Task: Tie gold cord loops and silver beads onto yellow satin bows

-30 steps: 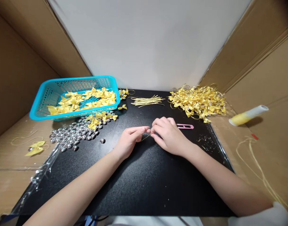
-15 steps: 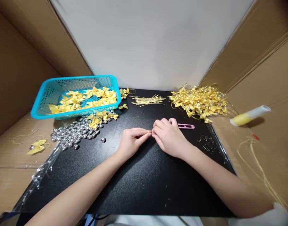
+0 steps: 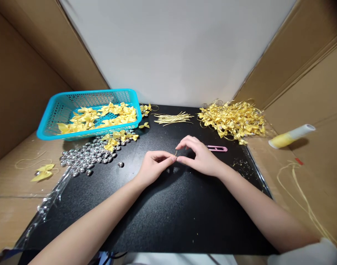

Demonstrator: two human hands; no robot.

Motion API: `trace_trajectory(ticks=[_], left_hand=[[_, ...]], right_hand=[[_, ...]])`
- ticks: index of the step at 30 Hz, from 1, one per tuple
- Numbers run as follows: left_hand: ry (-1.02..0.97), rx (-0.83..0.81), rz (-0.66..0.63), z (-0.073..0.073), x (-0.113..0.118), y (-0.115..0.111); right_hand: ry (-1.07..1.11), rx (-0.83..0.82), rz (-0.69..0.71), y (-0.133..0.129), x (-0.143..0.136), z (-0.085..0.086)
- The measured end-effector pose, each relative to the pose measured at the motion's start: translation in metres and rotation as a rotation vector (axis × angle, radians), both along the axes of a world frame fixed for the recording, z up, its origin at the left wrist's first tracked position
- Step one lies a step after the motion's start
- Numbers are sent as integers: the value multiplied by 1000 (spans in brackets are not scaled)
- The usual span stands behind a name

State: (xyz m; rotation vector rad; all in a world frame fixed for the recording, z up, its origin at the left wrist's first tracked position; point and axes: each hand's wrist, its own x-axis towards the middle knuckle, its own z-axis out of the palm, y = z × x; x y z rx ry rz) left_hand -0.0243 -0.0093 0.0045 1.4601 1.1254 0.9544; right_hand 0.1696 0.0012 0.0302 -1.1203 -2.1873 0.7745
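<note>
Over the middle of the black table (image 3: 146,224), my left hand (image 3: 156,166) pinches a short, thin gold cord (image 3: 176,152) between thumb and forefinger. Only a small end of the cord pokes up from the fingertips; the rest is hidden. My right hand (image 3: 198,156) is just to the right, its thumb close to the left fingertips. Its forefinger is raised and apart from the thumb, near the cord's upper end. Behind the hands lies a bundle of cut gold cords (image 3: 174,117). A pink cutter (image 3: 217,148) lies beyond the right hand.
At left stands a blue basket (image 3: 44,123) of yellow bows, with silver beads (image 3: 87,158) in front. A pile of gold bow ties (image 3: 233,119) is at the back right. A tube (image 3: 291,137) and loose cord (image 3: 303,193) lie on the right cardboard.
My right fingers have opened and spread away from the left fingertips, uncovering the end of the gold cord. My left hand stays almost where it was.
</note>
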Motion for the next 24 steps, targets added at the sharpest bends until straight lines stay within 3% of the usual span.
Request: trace_trajectory(ticks=[4,10,16,24], left_hand=[[-98,-63,10,-2,1,-1],[-156,-56,11,-3,3,-2],[-199,-7,-7,-3,3,0],[-141,-40,90,-8,3,0]], right_hand=[[137,-118,104,2,-1,-7],[218,-140,54,1,-8,-10],[205,-58,-1,1,-5,-8],[52,37,-65,-2,-7,-5]])
